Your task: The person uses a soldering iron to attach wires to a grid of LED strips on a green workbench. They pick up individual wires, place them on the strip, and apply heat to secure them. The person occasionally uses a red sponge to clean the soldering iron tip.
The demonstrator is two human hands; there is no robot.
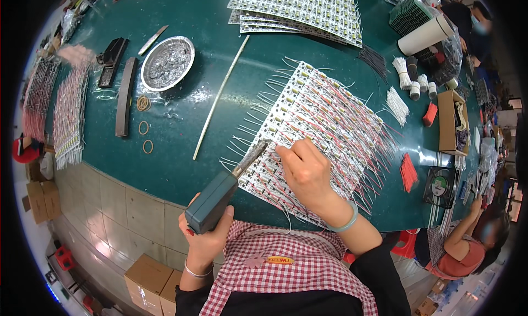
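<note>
My left hand [212,236] is wrapped round the boxy dark green handle of a soldering iron [209,203]. Its metal tip reaches over the left part of a white circuit-board panel [294,90] lying on the green table. Rows of red and white wires stand off this panel, and white wire ends stick out along its left edge. Close to the iron's tip, my right hand [307,170] is closed in a pinch above the panel. What lies between its fingertips is too small to make out.
More panels [297,8] are stacked at the far side. A metal bowl [168,63] of silvery scraps, a thin rod [221,96] and rubber bands [143,128] lie to the left. Bundles of white wires [397,106] and red wires [408,172] lie right. Co-workers [467,250] are at the right.
</note>
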